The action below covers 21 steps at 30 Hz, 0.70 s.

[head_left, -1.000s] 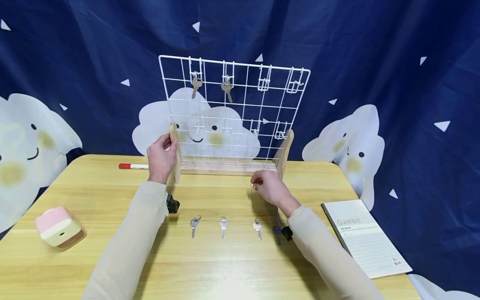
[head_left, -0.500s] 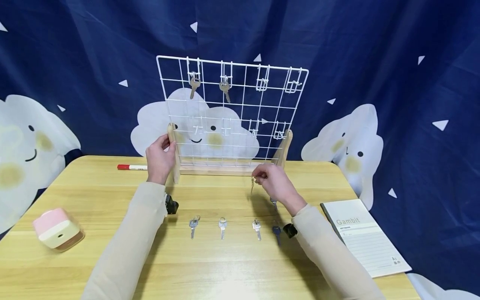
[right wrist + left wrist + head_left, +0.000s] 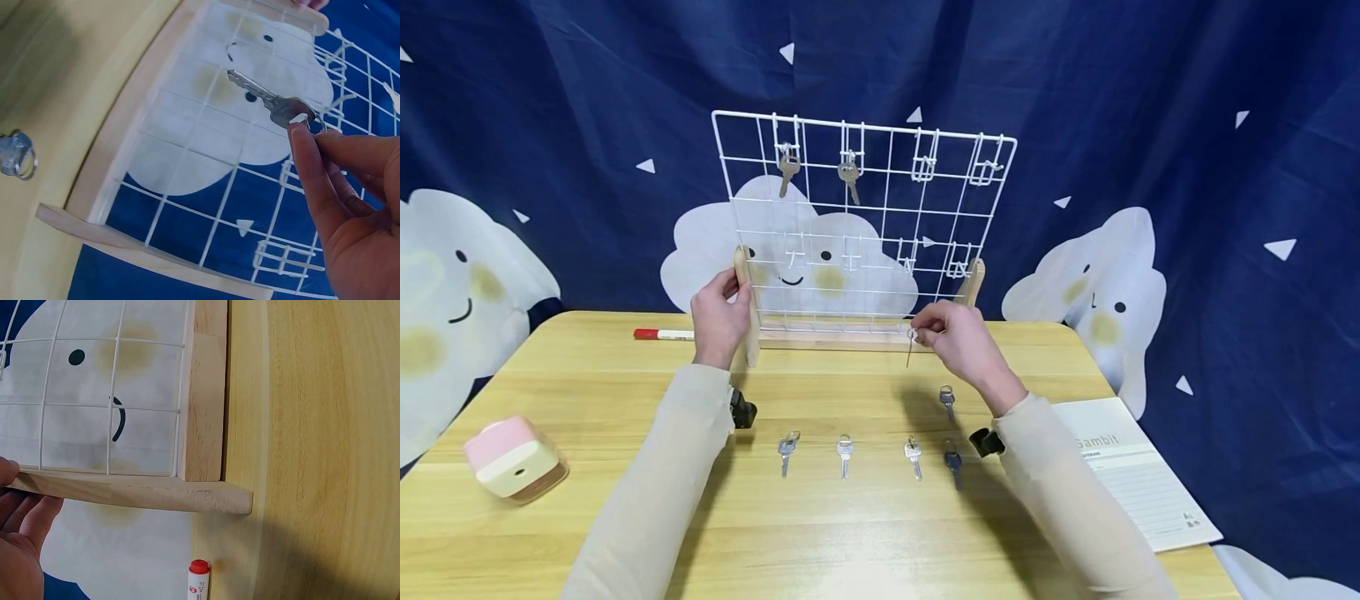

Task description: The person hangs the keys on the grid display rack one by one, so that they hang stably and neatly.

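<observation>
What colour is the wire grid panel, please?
White; the wire grid panel shows best in the head view.

Head view: right sleeve (image 3: 1075, 492) covers the left part of the notebook (image 3: 1138, 475); its cover word reads only partly. Key (image 3: 910, 348) teeth too small to tell. Left wrist view: red-capped pen (image 3: 197, 581) cut off by bottom edge. Right wrist view: key ring (image 3: 17, 156) on worktop (image 3: 56, 94) blurred, cut off at left edge.
</observation>
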Each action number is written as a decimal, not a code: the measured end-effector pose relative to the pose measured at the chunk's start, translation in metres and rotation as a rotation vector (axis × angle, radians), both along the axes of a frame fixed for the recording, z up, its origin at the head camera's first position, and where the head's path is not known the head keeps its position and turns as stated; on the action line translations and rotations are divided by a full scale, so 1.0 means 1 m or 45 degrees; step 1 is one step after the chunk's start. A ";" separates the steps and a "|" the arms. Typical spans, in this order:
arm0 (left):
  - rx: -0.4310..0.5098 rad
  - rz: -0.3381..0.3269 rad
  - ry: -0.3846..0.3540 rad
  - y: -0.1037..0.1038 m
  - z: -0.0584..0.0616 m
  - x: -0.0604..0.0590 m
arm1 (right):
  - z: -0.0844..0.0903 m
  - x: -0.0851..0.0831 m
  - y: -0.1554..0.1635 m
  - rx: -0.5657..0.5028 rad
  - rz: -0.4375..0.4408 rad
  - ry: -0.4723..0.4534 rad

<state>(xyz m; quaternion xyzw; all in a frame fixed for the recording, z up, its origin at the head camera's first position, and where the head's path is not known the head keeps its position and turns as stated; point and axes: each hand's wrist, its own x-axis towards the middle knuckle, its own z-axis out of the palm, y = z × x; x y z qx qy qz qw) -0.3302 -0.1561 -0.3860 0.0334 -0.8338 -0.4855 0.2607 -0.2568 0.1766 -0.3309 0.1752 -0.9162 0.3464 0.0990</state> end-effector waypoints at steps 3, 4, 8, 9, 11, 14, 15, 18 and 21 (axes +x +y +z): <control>0.005 0.004 0.007 0.000 0.000 0.000 | 0.005 -0.001 -0.001 0.000 -0.015 0.037; 0.008 0.005 0.010 0.000 0.000 0.000 | 0.007 0.000 -0.001 0.005 -0.020 0.049; 0.010 0.003 0.013 0.000 0.000 -0.001 | 0.013 0.000 -0.001 0.008 -0.044 0.108; 0.009 0.002 0.011 0.000 0.000 -0.001 | 0.015 -0.001 -0.001 0.006 -0.051 0.121; 0.008 -0.002 0.006 0.000 0.000 -0.001 | 0.019 -0.001 -0.002 -0.007 -0.057 0.146; 0.010 -0.005 0.005 0.000 0.000 -0.001 | 0.025 -0.002 -0.003 -0.014 -0.068 0.174; 0.009 -0.006 0.005 0.000 0.000 -0.001 | 0.027 -0.002 -0.004 -0.017 -0.071 0.174; 0.012 -0.006 0.014 0.000 -0.001 -0.001 | 0.034 -0.002 -0.006 -0.031 -0.086 0.174; 0.016 -0.006 0.024 0.000 -0.002 -0.002 | 0.042 -0.002 -0.008 -0.072 -0.099 0.163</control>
